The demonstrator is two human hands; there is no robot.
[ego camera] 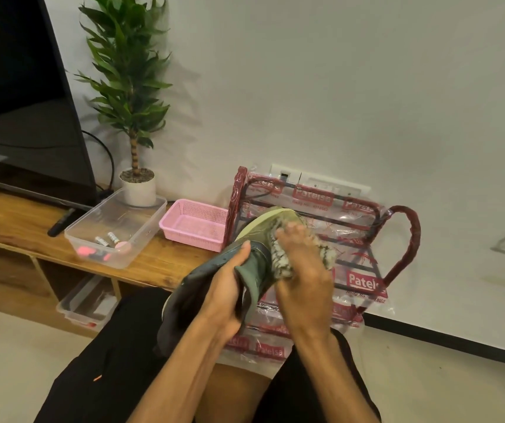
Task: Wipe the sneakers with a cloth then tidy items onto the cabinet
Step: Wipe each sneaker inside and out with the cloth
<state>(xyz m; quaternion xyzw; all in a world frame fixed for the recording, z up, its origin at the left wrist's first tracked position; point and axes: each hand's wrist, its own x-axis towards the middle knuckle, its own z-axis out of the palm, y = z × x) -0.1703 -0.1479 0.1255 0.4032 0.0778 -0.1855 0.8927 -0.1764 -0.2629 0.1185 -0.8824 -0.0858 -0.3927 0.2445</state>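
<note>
**Sneaker held up, cloth pressed on it**

Open room is offered by the wooden cabinet (16, 221) to the left; a plastic-wrapped rack (367, 239) is crowded in just behind the work. The sneaker (257, 261) is judged light, soft in the upper and stiff in the sole, and is gripped at its collar by the left hand (226, 294). The limp, fluffy cloth (278, 264) is bunched against it in the right hand (303, 285)
</note>
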